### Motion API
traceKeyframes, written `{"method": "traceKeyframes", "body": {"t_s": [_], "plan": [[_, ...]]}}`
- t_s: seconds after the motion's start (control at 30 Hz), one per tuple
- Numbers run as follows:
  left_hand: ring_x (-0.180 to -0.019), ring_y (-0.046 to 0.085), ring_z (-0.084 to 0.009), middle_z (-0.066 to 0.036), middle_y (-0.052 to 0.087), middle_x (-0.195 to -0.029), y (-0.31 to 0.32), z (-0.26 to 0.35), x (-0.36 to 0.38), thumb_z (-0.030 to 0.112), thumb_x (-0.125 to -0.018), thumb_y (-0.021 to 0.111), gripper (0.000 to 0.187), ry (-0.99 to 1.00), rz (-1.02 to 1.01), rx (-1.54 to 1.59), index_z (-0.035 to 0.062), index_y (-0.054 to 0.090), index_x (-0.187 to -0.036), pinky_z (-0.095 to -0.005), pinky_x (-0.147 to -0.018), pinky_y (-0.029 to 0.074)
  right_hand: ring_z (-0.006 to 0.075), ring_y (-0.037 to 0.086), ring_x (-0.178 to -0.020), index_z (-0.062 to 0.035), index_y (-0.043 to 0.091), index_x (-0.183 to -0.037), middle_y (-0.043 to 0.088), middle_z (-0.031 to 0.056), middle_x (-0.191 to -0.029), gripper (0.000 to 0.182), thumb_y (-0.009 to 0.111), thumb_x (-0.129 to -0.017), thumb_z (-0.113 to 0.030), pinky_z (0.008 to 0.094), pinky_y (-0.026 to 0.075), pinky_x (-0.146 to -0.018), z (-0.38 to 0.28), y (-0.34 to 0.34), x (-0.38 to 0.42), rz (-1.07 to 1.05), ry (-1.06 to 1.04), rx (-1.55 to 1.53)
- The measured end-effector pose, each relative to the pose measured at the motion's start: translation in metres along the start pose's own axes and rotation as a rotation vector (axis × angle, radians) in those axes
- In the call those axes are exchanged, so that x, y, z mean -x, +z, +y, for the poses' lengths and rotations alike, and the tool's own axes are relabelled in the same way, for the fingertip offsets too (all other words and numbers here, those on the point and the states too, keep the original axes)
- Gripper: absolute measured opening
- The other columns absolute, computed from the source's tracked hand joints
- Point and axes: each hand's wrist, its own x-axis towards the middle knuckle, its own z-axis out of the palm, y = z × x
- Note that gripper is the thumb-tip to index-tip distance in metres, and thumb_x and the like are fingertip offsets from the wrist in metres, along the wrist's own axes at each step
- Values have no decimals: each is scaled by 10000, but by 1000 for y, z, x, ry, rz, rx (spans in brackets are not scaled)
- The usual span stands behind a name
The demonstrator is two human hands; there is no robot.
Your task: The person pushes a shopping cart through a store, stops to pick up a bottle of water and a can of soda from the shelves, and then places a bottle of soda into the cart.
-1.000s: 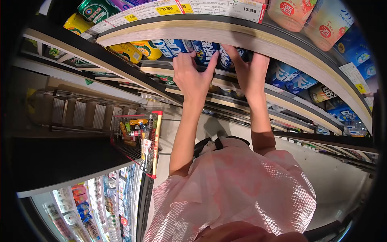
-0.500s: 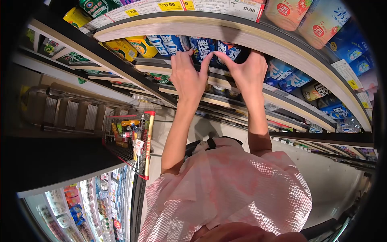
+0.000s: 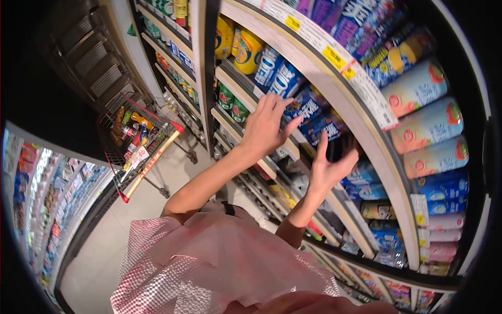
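Two dark blue cans with white lettering stand side by side on the middle shelf, a rear one [image 3: 305, 104] and a nearer one [image 3: 320, 127]. My left hand [image 3: 265, 124] is at the shelf edge beside the rear can, thumb and fingers spread. Close to the nearer can, my right hand [image 3: 334, 165] reaches into a dark gap in the row, its thumb raised and fingers apart. Its fingertips are partly in shadow. Blue and white cans [image 3: 277, 73] line the same shelf past my left hand.
Yellow cans [image 3: 247, 51] stand farther along this shelf, with green cans [image 3: 231, 102] one level down. The upper shelf edge [image 3: 334, 60] curves over my hands. A shopping cart [image 3: 151, 152] holding several packages stands on the floor at left, near a refrigerated display [image 3: 57, 193].
The view has turned, so the shelves now run diagonally and the cart sits nearer. My hands have drawn apart from the cans, where the thumbs had nearly met in front.
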Motion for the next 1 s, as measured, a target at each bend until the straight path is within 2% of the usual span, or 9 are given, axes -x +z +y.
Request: {"method": "traceKeyframes", "body": {"t_s": [0.03,0.1,0.23,0.47,0.5,0.63,0.73,0.87,1.0], "plan": [[-1008,563,-363,-160,550,-1061,-1,-4,6,222,-865,774,426,-1,47,51,8,604,-1192,-440,-802,515,410,583,-1129,87,560,-1276,603,260,-1225,537,818,-840,-92,469,437,-1010,-5,0,4,55,-58,-59],[-1039,563,-341,-141,554,-1085,-15,-20,20,180,-847,779,425,110,107,-16,21,605,-1201,-427,-867,481,414,550,-1191,68,562,-1230,534,250,-1279,378,711,-896,-28,514,423,-1036,-22,1,19,106,-129,-94],[-1071,544,-349,-159,555,-1142,-60,-76,84,95,-829,744,439,-29,76,-99,36,580,-1232,-433,-935,438,380,547,-1218,8,558,-1170,513,229,-1306,267,638,-915,23,555,416,-1093,-36,24,75,-2,-302,-304],[-1175,492,-340,-167,506,-1251,-208,-221,292,194,-788,716,556,-778,-92,-817,47,513,-1284,-465,-951,413,412,552,-1110,-10,583,-1082,597,189,-1222,277,671,-831,66,505,457,-939,-45,89,212,-708,-340,-468],[-1180,492,-336,-163,507,-1259,-221,-251,340,276,-784,744,601,-718,-7,-1033,46,508,-1288,-495,-964,404,407,558,-1091,-11,593,-1084,598,189,-1201,273,667,-831,58,501,452,-940,-55,97,224,-751,-329,-560],[-1170,521,-280,-94,551,-1219,-270,-288,431,379,-763,780,632,-1293,-387,-915,94,529,-1268,-509,-985,391,397,565,-1087,-22,606,-1122,598,163,-1189,261,658,-867,-16,478,440,-942,-69,131,282,-1078,-291,-612],[-1141,538,-256,-75,559,-1133,-277,-287,456,338,-718,799,605,-1074,-375,-1044,132,544,-1226,-508,-979,386,396,571,-1089,-26,582,-1169,571,167,-1200,295,658,-888,-73,470,453,-929,-84,165,315,-1303,-352,-604],[-1172,556,-267,-80,607,-1182,-276,-304,457,362,-719,777,572,-1261,-355,-896,130,576,-1202,-531,-984,380,411,569,-1112,-19,548,-1230,550,177,-1205,414,702,-852,-87,463,479,-921,-107,211,358,-1546,-430,-522],[-1202,571,-273,-76,639,-1220,-296,-304,453,367,-738,760,539,-1359,-446,-743,134,596,-1195,-539,-990,383,386,543,-1195,-41,517,-1295,526,162,-1277,552,747,-797,-109,498,454,-971,-119,258,398,-1554,-550,-420]]}}
